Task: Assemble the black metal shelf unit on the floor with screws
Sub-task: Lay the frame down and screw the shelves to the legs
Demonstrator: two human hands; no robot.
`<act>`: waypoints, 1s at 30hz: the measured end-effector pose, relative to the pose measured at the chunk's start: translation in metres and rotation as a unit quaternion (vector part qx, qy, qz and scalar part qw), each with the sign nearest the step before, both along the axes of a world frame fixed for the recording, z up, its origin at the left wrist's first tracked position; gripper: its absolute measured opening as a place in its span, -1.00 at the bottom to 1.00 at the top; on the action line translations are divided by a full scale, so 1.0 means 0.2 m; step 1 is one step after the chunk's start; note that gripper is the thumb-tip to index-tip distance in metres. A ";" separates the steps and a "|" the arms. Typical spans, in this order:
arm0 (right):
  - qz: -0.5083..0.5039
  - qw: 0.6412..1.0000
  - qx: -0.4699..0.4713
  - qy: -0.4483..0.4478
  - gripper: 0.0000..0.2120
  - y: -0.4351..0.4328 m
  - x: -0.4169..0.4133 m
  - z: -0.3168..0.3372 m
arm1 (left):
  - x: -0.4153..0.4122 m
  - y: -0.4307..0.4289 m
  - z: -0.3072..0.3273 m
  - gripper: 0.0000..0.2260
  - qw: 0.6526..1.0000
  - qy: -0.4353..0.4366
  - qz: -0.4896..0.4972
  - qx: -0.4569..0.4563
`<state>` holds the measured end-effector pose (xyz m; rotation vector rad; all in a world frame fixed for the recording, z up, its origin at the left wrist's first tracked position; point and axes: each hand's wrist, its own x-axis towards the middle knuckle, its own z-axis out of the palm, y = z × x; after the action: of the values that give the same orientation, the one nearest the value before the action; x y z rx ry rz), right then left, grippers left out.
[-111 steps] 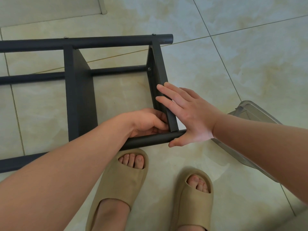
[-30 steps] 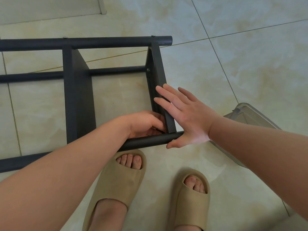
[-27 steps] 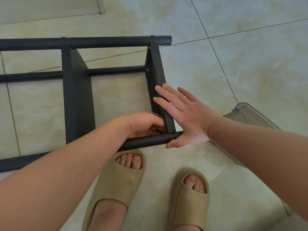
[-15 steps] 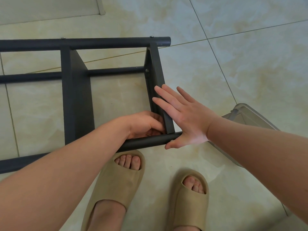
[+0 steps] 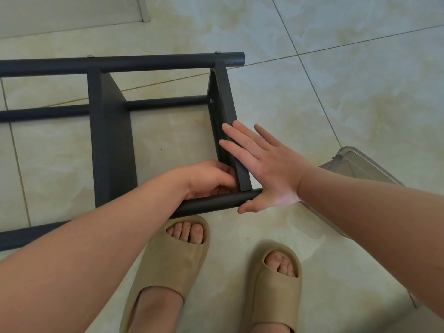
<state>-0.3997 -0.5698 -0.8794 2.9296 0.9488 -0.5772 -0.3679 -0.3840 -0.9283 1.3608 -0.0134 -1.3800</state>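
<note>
The black metal shelf unit (image 5: 110,140) lies on its side on the tiled floor. Its end panel (image 5: 225,97) runs from the far tube (image 5: 144,62) down to the near tube (image 5: 211,204). My left hand (image 5: 206,179) reaches inside that near corner. Its fingers curl and pinch a small screw at the joint, which they mostly hide. My right hand (image 5: 269,169) lies flat on the outer face of the end panel with straight fingers. Its thumb sits under the tube's end. Screw heads (image 5: 211,100) show on the panel and the far tube.
A clear plastic bin (image 5: 355,164) stands on the floor just right of my right wrist. My feet in beige sandals (image 5: 173,265) are right below the near tube. A white post foot (image 5: 144,10) is at the far top. Open tile lies to the right of the shelf.
Both hands keep their places at the near corner. Only the fingers of my left hand shift slightly at the joint; the shelf has not moved.
</note>
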 end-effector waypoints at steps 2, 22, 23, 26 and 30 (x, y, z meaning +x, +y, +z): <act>0.001 1.000 -0.001 0.000 0.22 0.00 0.00 0.00 | 0.00 0.00 0.00 -0.90 1.000 0.012 0.003 -0.006; 0.001 1.000 0.008 -0.003 0.21 0.00 0.00 -0.01 | 0.00 0.00 0.02 -0.85 1.000 0.009 0.011 -0.013; 0.001 1.000 0.006 -0.003 0.21 0.00 0.00 -0.01 | 0.00 0.00 0.02 -0.85 1.000 0.011 0.013 -0.014; 0.000 1.000 0.007 -0.003 0.21 0.00 0.00 -0.01 | 0.00 0.00 0.02 -0.86 1.000 0.019 0.016 -0.016; 0.001 1.000 0.004 -0.001 0.22 0.00 0.00 -0.01 | 0.00 0.00 0.03 -0.84 0.999 0.047 0.005 -0.020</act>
<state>-0.3989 -0.5704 -0.8814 2.9348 0.9565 -0.5723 -0.3675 -0.3836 -0.9232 1.2605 0.0294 -1.4274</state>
